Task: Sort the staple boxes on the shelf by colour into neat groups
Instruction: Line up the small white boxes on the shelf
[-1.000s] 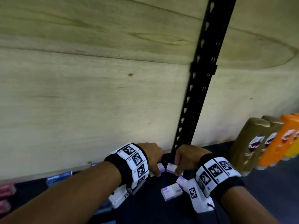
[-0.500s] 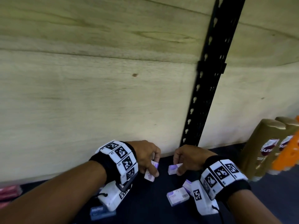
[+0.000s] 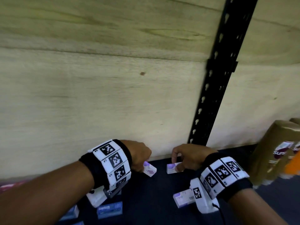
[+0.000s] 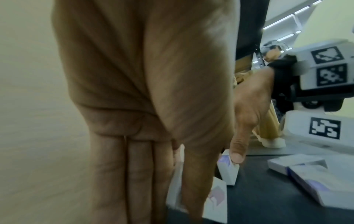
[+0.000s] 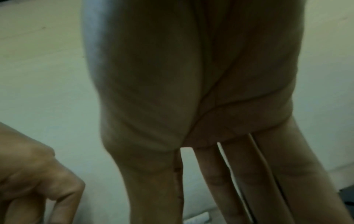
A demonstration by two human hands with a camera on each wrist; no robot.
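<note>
My left hand [image 3: 140, 159] grips a small white and purple staple box [image 3: 150, 171] near the back of the dark shelf [image 3: 159, 200]; in the left wrist view that box [image 4: 214, 201] shows below my fingers. My right hand [image 3: 183, 157] pinches a second purple box [image 3: 172, 168] just to the right, thumb on its top, also seen as a small box [image 4: 229, 169] under the thumb. A third purple box [image 3: 183, 198] lies flat by my right wrist. Blue boxes [image 3: 109, 209] lie under my left wrist. The right wrist view shows only my palm and fingers [image 5: 239, 181].
A pale wooden back panel [image 3: 97, 95] rises right behind both hands. A black slotted upright [image 3: 215, 75] stands behind my right hand. Brown shampoo bottles [image 3: 276, 151] and an orange one [image 3: 293, 166] stand at the right. Pink boxes [image 3: 9, 185] show at the far left.
Both hands have picked a purple box off the shelf near the back panel and drawn slightly apart. The view has shifted left, so the bottles sit nearer the right edge.
</note>
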